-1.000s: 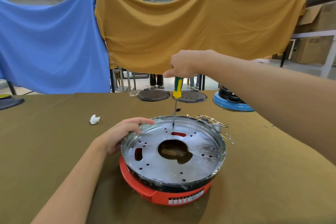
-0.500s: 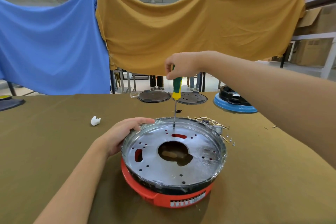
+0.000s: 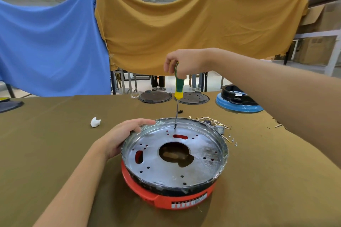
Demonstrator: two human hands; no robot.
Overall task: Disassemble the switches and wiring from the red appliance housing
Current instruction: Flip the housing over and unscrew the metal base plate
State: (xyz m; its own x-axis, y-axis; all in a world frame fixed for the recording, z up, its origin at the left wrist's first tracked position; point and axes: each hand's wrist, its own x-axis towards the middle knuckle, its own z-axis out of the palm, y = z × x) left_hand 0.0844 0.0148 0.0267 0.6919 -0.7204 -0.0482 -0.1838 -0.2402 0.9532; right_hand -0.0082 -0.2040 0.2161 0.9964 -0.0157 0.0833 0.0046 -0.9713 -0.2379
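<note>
Two hands work: our right hand (image 3: 186, 62) grips the screwdriver (image 3: 178, 86) upright, tip on the red housing's (image 3: 166, 197) metal plate (image 3: 203, 164); left hand (image 3: 120, 136) fingers clasp its rim on the tabletop (image 3: 46, 143).

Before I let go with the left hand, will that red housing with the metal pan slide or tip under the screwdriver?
The red housing looks wide and low, so tipping seems unlikely. It sits on cloth, so sliding is probably limited. The screwdriver presses near the metal pan's far edge, so it may rock or turn without the left hand.
</note>
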